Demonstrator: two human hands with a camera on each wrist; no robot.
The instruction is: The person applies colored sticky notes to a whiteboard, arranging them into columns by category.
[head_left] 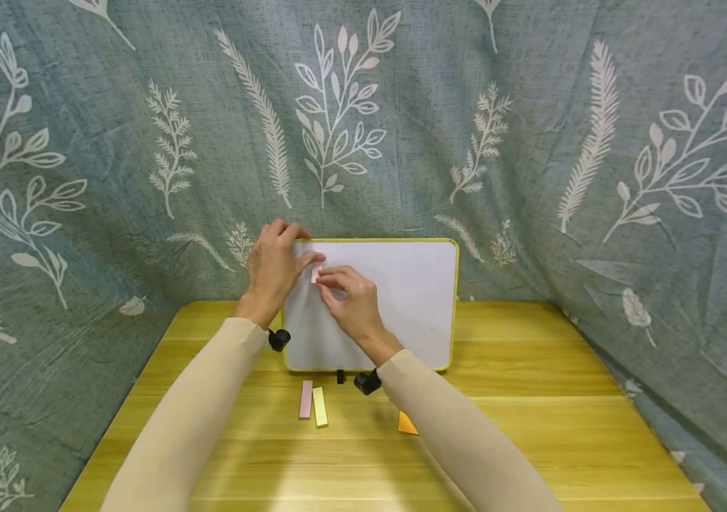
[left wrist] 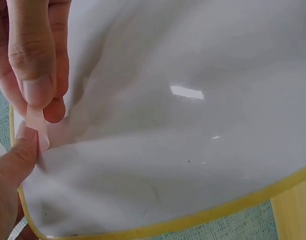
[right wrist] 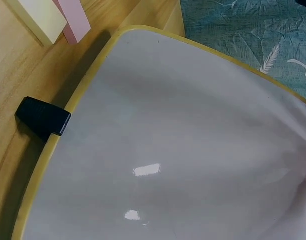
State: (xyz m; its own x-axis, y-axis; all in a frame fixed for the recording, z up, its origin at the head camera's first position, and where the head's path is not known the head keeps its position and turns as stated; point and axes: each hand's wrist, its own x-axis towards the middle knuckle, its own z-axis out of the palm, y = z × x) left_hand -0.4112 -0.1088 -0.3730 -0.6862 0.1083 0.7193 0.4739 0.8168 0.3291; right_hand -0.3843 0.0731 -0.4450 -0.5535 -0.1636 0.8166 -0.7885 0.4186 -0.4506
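Note:
A whiteboard (head_left: 408,306) with a yellow rim stands upright on the wooden table. At its upper left, a small pale pink sticky note (head_left: 315,274) is between both hands. My left hand (head_left: 270,263) grips the board's top left corner, fingers at the edge and thumb on the upper end of the note. With thumb and fingertips, my right hand (head_left: 353,302) pinches the lower end. The left wrist view shows the note (left wrist: 36,119) bent away from the board between the two hands. In the right wrist view the right hand is almost wholly out of frame.
A pink sticky-note pad (head_left: 306,400) and a yellow pad (head_left: 320,407) lie before the board. An orange pad (head_left: 407,424) is partly hidden by the right forearm. A black foot (right wrist: 43,116) sits at the board's lower rim. A patterned curtain (head_left: 402,142) hangs behind.

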